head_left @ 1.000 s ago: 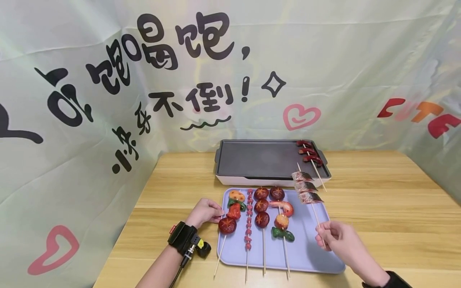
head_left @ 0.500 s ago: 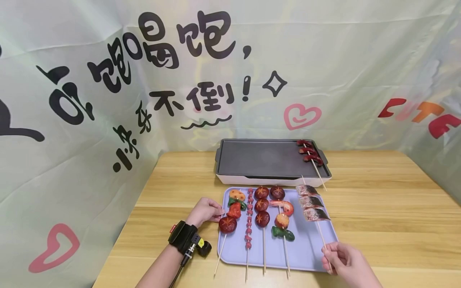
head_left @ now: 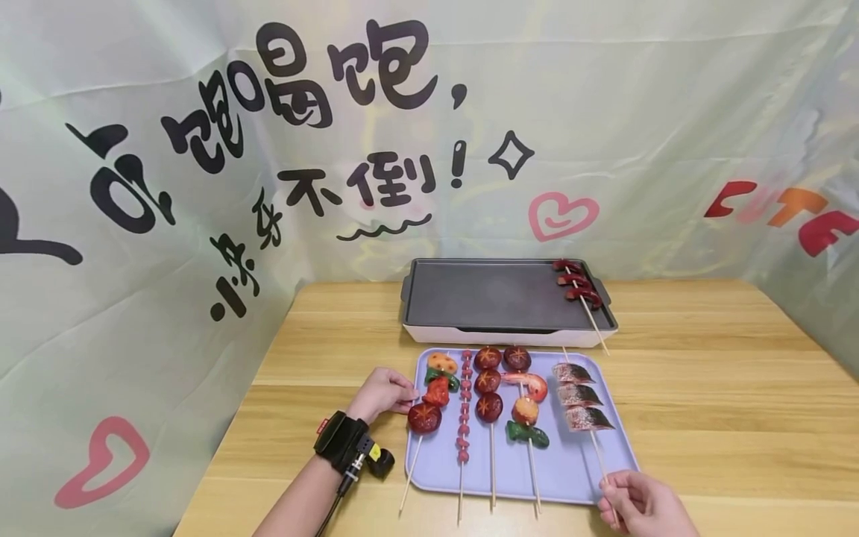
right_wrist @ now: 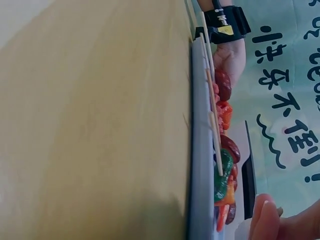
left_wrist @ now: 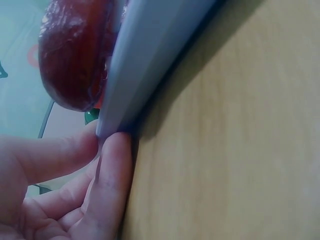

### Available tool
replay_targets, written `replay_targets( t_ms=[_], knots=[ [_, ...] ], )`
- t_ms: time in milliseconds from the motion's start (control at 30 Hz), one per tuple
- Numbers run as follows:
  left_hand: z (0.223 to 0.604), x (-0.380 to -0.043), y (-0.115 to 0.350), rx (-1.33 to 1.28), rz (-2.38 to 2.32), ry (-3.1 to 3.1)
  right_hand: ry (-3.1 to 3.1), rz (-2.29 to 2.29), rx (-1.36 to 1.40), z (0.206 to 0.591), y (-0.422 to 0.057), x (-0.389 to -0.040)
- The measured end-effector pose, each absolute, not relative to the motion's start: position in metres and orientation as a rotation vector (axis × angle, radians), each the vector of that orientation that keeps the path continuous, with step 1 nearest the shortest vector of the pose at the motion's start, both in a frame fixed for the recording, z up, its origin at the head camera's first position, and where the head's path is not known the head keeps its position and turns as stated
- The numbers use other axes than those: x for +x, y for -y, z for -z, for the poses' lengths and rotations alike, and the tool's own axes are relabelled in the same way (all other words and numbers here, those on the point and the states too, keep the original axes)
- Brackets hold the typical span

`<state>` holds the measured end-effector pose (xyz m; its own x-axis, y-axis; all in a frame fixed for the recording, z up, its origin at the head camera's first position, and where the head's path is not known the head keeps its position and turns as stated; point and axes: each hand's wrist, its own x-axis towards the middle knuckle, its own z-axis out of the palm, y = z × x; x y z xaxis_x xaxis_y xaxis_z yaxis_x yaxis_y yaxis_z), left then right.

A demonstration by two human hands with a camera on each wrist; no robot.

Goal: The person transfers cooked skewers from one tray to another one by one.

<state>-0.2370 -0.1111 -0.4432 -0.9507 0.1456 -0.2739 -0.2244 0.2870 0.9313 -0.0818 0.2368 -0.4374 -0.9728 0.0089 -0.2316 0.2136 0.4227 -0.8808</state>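
My left hand (head_left: 382, 394) pinches the left rim of the lavender tray (head_left: 570, 473); in the left wrist view, its thumb (left_wrist: 60, 155) and fingers lie on either side of the edge. My right hand (head_left: 647, 506), at the tray's front right corner, pinches the bare stick of a skewer with three fish pieces (head_left: 580, 395), silvery with dark skin. Those pieces overlap the tray's right part. Left of it on the tray lie a shrimp skewer (head_left: 526, 412) with a green pepper, a mushroom skewer (head_left: 488, 407), a thin skewer of small pink pieces (head_left: 464, 418) and a mixed skewer (head_left: 425, 419).
Behind the tray stands a dark flat griddle (head_left: 483, 294) with a pale base. A skewer of dark red curved pieces (head_left: 576, 282) lies at its right end, stick over the front edge. Printed cloth (head_left: 658, 134) hangs behind and beside the wooden table (head_left: 711, 388).
My right hand has drawn the fish skewer back toward me and lowered it, from near the griddle's front to over the tray's right side. My left hand stays at the tray rim.
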Motion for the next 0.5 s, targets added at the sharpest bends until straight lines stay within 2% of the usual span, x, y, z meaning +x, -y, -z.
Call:
replay_targets(
  t_ms=[500],
  knots=[
    [0.445, -0.238, 0.113, -0.073, -1.709, -2.246, -2.37, 1.631, 0.224, 0.452, -0.224, -0.084]
  ],
)
